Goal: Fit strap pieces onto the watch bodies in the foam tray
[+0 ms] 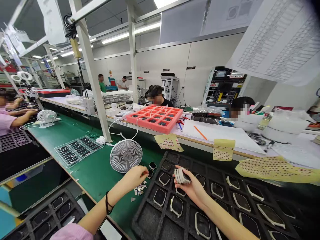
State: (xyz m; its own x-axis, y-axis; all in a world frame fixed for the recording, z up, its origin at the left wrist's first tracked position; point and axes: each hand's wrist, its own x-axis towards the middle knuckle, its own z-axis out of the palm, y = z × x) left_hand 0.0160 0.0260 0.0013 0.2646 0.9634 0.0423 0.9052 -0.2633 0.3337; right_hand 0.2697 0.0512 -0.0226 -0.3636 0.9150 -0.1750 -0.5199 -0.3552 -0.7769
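Note:
My left hand (136, 176) is closed in a pinch just above a heap of small silvery parts (140, 190) on the green mat (97, 170); what its fingers hold is hidden. My right hand (187, 185) grips a small stack of watch cases (181, 175) over the black foam tray (152, 216). That tray holds several rounded watch cases (159, 196) in its pockets. Two loose cases (152, 165) lie on the mat beside the left hand.
A small white desk fan (125, 155) stands just beyond my left hand. A clear tray of dark parts (77, 150) lies further left. Yellow dotted sticker sheets (272, 168) hang at the right. A red tray (156, 117) sits on the raised shelf; other people work around.

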